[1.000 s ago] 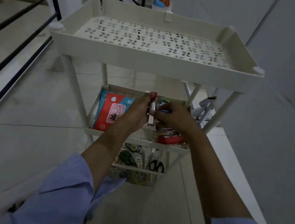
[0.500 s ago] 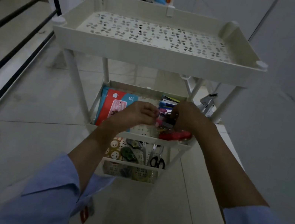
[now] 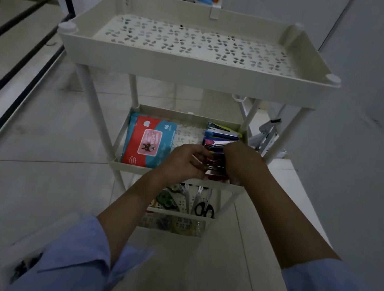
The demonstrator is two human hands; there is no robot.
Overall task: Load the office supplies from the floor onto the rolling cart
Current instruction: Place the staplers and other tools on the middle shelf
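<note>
Two hands meet over the cart's middle shelf (image 3: 131, 168), left hand (image 3: 183, 161) and right hand (image 3: 241, 162) pinching small colourful staplers (image 3: 216, 168) lying between them.

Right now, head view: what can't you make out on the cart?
- Small red item under left hand and right hand: fingers hide it, grip unclear.
- Stapler row: near end hidden by hands.
- Bottom tray: forearm and middle tray hide its contents.
- Wipes pack: print too small.
</note>
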